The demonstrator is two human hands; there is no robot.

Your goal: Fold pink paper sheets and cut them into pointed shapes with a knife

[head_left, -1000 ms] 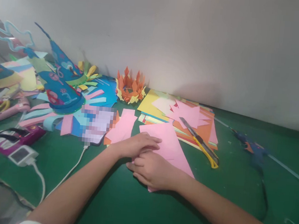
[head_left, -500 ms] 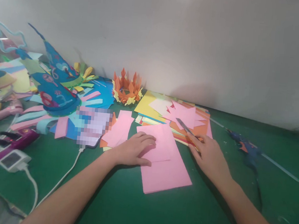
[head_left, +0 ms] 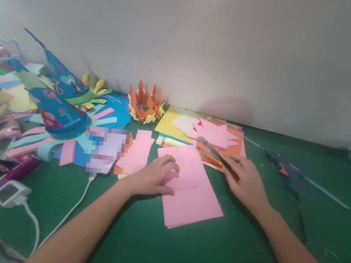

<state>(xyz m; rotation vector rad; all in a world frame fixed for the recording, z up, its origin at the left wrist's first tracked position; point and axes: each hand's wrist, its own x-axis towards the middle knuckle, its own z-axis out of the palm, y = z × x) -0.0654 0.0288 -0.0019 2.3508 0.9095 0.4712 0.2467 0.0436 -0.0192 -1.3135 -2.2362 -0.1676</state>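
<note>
My left hand [head_left: 156, 175] rests on a sheet of pink paper [head_left: 191, 207], its thumb and fingers apart. The paper lies on the green table with a smaller pink piece on it, whose lower edge forms a line near my thumb. My right hand [head_left: 247, 179] is closed around a cutter knife [head_left: 219, 156], just right of the paper. Its grey blade points up and left, towards a pile of coloured paper; part of the handle is hidden by my fingers.
Cut pink pieces [head_left: 212, 133] lie on the coloured stack. An orange paper crown [head_left: 145, 106] stands by the wall. Left are blue cone hats [head_left: 61, 110], a phone [head_left: 108, 152] on a white cable, and a power strip [head_left: 13, 173]. A glue gun [head_left: 286, 169] lies right.
The view has shifted slightly, so most things sit a little further left. The knife has turned a little in my right hand. My left hand stays on the pink paper.
</note>
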